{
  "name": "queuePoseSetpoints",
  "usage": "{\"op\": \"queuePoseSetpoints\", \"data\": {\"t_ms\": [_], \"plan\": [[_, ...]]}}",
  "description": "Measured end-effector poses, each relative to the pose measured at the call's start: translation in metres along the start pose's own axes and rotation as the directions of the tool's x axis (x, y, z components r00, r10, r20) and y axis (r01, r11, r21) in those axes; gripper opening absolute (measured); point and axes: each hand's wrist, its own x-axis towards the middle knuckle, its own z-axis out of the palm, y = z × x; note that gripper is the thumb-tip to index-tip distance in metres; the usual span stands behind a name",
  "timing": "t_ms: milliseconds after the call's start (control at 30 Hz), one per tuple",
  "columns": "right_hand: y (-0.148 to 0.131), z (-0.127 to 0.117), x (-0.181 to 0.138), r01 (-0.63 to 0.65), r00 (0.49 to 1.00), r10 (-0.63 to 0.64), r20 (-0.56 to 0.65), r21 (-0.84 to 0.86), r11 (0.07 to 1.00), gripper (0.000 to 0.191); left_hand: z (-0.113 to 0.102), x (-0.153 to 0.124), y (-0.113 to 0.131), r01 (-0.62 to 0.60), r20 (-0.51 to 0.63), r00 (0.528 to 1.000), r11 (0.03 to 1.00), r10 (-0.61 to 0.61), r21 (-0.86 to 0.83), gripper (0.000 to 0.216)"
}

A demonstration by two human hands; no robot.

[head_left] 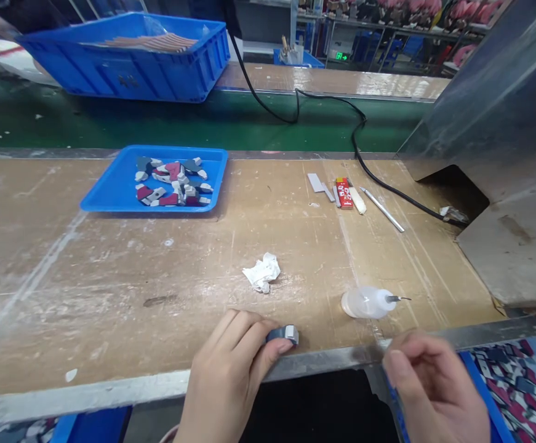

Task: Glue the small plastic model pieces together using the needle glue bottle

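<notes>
My left hand (231, 375) rests at the near edge of the wooden workbench (111, 295), fingers closed on a small dark blue and grey piece (283, 335) pressed against the table. My right hand (434, 387) hovers blurred over the bench's metal edge at the lower right, fingers curled in a pinch; what it holds I cannot make out. A small clear squeeze bottle (369, 302) with a needle tip lies on its side just beyond my right hand. A crumpled white tissue (262, 272) lies beyond my left hand.
A shallow blue tray (111, 191) holds several grey, red and white pieces at the back left. A red box (344, 193), white strips and a metal pen (383, 210) lie at the back right, beside a black cable (364, 166). A large blue crate (129, 67) stands beyond the green belt.
</notes>
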Motion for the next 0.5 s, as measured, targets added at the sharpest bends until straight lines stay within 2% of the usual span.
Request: {"op": "queuePoseSetpoints", "data": {"t_ms": [33, 67, 167, 200, 367, 433, 500], "plan": [[0.004, -0.001, 0.007, 0.078, 0.993, -0.081, -0.085, -0.033, 0.996, 0.029, 0.002, 0.000, -0.002, -0.010, -0.005, 1.000, 1.000, 0.010, 0.025, 0.014], [0.008, 0.000, 0.014, 0.146, 0.982, -0.154, -0.106, -0.078, 0.986, 0.038, 0.004, -0.001, -0.003, -0.024, -0.006, 1.000, 0.999, 0.025, 0.048, 0.012], [0.017, 0.008, 0.033, 0.244, 0.970, -0.242, 0.040, -0.242, 0.939, 0.066, 0.008, -0.003, -0.003, -0.051, -0.005, 0.999, 0.996, 0.052, 0.069, 0.012], [0.017, 0.012, 0.037, 0.253, 0.967, -0.237, 0.090, -0.298, 0.921, 0.066, 0.009, -0.003, -0.002, -0.042, -0.018, 0.999, 0.997, 0.043, 0.062, 0.013], [0.012, 0.022, 0.048, 0.377, 0.920, -0.265, 0.287, -0.474, 0.795, 0.036, 0.012, 0.000, 0.002, 0.031, -0.084, 0.996, 0.999, -0.028, 0.035, 0.010], [0.015, 0.020, 0.049, 0.406, 0.908, -0.295, 0.297, -0.456, 0.792, 0.036, 0.012, 0.002, 0.002, 0.043, -0.091, 0.995, 0.999, -0.041, 0.025, 0.010], [0.021, 0.016, 0.048, 0.358, 0.927, -0.270, 0.259, -0.407, 0.840, 0.042, 0.012, 0.005, 0.002, 0.037, -0.100, 0.994, 0.999, -0.036, 0.012, 0.009]]}}
